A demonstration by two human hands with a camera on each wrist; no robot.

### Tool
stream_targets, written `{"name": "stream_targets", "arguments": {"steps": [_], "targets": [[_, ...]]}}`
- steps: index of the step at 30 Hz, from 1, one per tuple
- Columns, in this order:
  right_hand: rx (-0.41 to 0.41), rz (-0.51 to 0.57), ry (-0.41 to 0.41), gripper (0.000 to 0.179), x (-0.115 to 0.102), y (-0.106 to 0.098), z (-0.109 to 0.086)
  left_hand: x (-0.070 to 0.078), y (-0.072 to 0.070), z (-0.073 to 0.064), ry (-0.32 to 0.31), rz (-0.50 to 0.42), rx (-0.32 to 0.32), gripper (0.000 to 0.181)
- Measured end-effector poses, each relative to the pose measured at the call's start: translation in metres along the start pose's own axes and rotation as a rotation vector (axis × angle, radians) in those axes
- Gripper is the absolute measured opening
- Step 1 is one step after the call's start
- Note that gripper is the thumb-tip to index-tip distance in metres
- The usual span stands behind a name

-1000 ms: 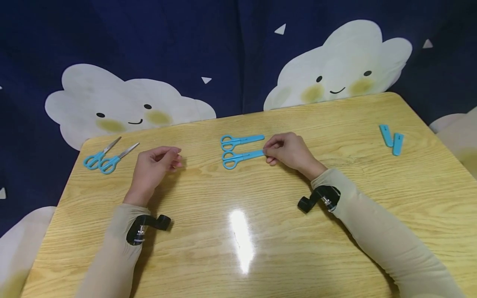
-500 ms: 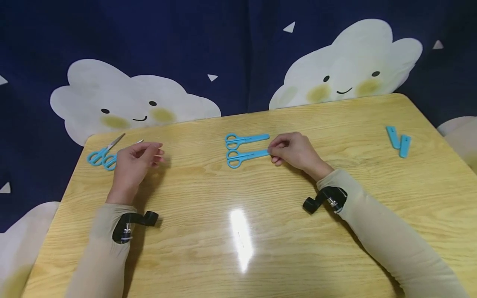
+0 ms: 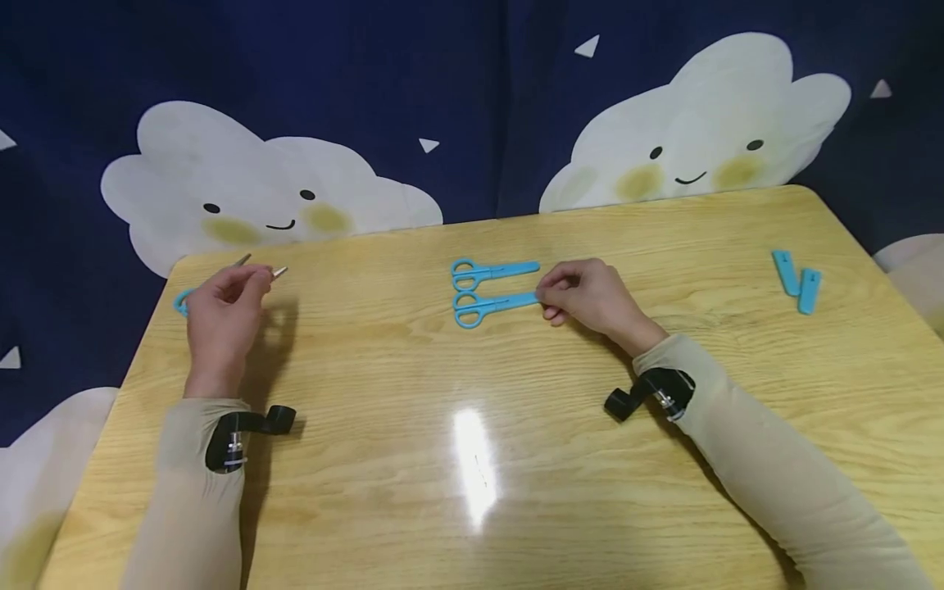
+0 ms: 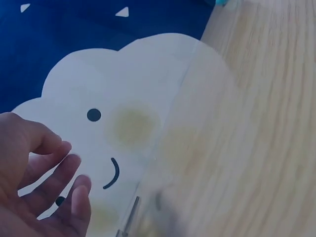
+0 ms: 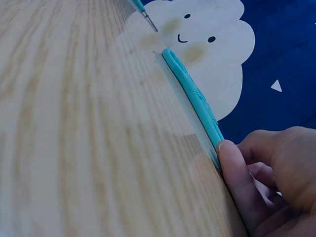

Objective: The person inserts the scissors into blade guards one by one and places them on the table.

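My right hand (image 3: 593,299) pinches the capped blade end of the nearer blue scissors (image 3: 500,304), lying flat at the table's middle. In the right wrist view the thumb (image 5: 237,173) is against the end of the blue cap. A second capped pair of scissors (image 3: 509,269) lies just behind, side by side with it. At the left, my left hand (image 3: 224,324) hovers over two uncapped scissors with fingers loosely bent and nothing between them. It hides most of both; a blue handle (image 3: 181,303) and a blade tip (image 3: 279,272) show past it. One blade (image 4: 129,215) appears in the left wrist view.
Two loose blue blade caps (image 3: 785,273) lie close together at the far right of the wooden table (image 3: 383,426). Behind the table's back edge hangs a dark blue curtain (image 3: 354,74) with cloud prints. Each sleeve carries a black wrist mount.
My left hand has moved left, away from the middle, and now covers the uncapped scissors. My right hand keeps its pinch on the nearer capped scissors. The head view has shifted slightly.
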State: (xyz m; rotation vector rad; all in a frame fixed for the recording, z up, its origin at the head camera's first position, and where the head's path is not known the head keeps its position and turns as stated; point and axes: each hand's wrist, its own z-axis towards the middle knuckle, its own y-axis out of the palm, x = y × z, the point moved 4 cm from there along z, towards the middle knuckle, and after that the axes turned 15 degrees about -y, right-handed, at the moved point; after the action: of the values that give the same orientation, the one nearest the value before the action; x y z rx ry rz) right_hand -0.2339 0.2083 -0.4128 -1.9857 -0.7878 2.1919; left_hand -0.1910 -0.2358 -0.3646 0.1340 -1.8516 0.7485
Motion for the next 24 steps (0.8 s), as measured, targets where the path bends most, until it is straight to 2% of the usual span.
{"name": "stream_targets", "arguments": {"steps": [2,7,13,16,20,24], "targets": [[-0.004,-0.002,0.001,0.013,-0.001,0.0,0.0,-0.001,-0.003,0.003,0.005,0.024,0.062,0.023],[-0.002,-0.01,-0.003,0.013,0.0,0.0,0.0,-0.007,-0.007,0.01,-0.023,0.021,0.112,0.023],[-0.008,-0.003,-0.009,0.014,0.0,0.001,0.001,-0.015,-0.024,0.017,-0.097,0.169,0.182,0.032],[-0.007,-0.003,-0.004,0.014,0.001,0.002,0.002,-0.019,-0.033,0.021,-0.104,0.235,0.196,0.034],[-0.002,-0.007,0.003,0.014,0.001,0.002,0.002,-0.024,-0.044,0.025,-0.072,0.275,0.22,0.032],[-0.003,-0.01,0.002,0.013,0.0,0.001,0.002,-0.029,-0.053,0.029,-0.094,0.312,0.235,0.031]]}}
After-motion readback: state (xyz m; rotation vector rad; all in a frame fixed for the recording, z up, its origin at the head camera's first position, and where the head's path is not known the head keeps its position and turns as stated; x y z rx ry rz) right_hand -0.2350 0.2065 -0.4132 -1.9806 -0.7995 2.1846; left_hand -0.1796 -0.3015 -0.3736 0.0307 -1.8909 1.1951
